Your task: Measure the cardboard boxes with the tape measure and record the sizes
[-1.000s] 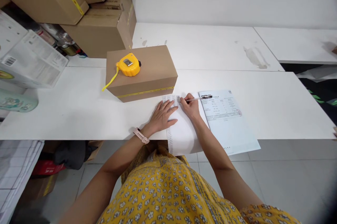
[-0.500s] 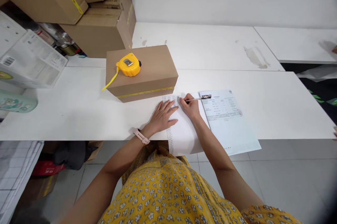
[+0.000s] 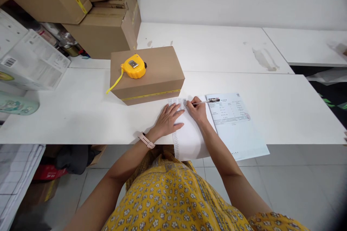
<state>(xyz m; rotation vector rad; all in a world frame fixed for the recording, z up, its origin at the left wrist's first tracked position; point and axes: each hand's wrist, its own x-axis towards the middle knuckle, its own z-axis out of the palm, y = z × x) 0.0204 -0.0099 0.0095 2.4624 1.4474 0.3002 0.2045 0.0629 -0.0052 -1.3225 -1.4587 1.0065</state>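
Observation:
My left hand (image 3: 168, 119) lies flat with spread fingers on a white sheet of paper (image 3: 189, 137) at the table's front edge. Handwriting runs in columns along the sheet's left side and top. My right hand (image 3: 198, 110) is closed around a pen (image 3: 207, 101); its tip end is at the written rows near the top, partly hidden by my fingers. Just right of that hand lies a printed form (image 3: 233, 135) with a reddish stamp, its lower part jutting past the edge. Beyond my left hand stands a closed cardboard box (image 3: 158, 66) with a yellow tape measure (image 3: 134, 66) on top.
Stacked cardboard boxes (image 3: 100, 30) fill the back left of the white table (image 3: 81, 115). A white printed carton (image 3: 32, 61) and a pale green bottle (image 3: 18, 104) are at the far left. On the right is a shelf (image 3: 328, 79) with dark items.
The pen in my right hand has tilted slightly back and forth over the written rows. My left hand stays in place on the paper. The whole view has shifted a little.

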